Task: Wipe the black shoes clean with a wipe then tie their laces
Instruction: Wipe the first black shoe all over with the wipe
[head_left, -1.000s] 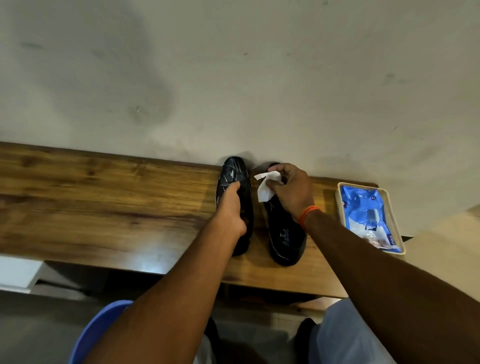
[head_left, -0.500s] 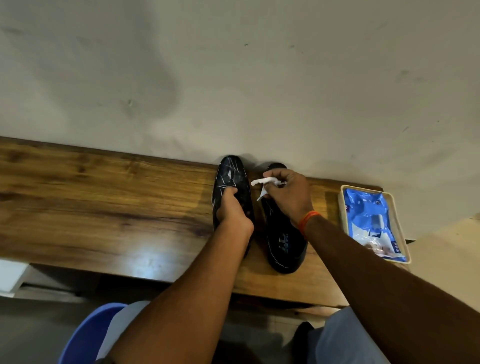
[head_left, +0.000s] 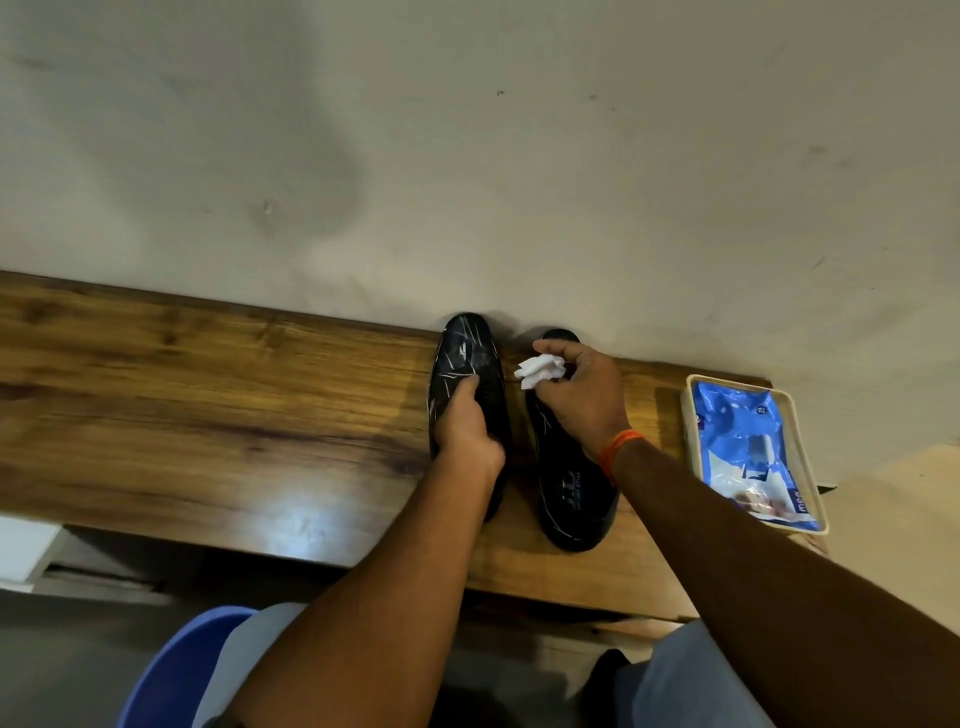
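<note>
Two black shoes stand side by side on the wooden shelf (head_left: 208, 415), toes toward the wall. The left shoe (head_left: 467, 353) has pale streaks on its toe. My left hand (head_left: 465, 431) grips this shoe around its middle, thumb on top. The right shoe (head_left: 576, 499) shows its printed insole. Above its front my right hand (head_left: 582, 395) pinches a crumpled white wipe (head_left: 540, 370) between thumb and fingers. An orange band circles that wrist. No laces are visible.
A cream tray (head_left: 810, 457) at the shelf's right end holds a blue wipes packet (head_left: 748, 447). The stained wall rises directly behind the shoes. A blue plastic seat (head_left: 171, 675) and my knees lie below the shelf's front edge.
The wipe, a flat sheet before, is now bunched up in my right hand's fingers. My left hand has closed more firmly round the left shoe.
</note>
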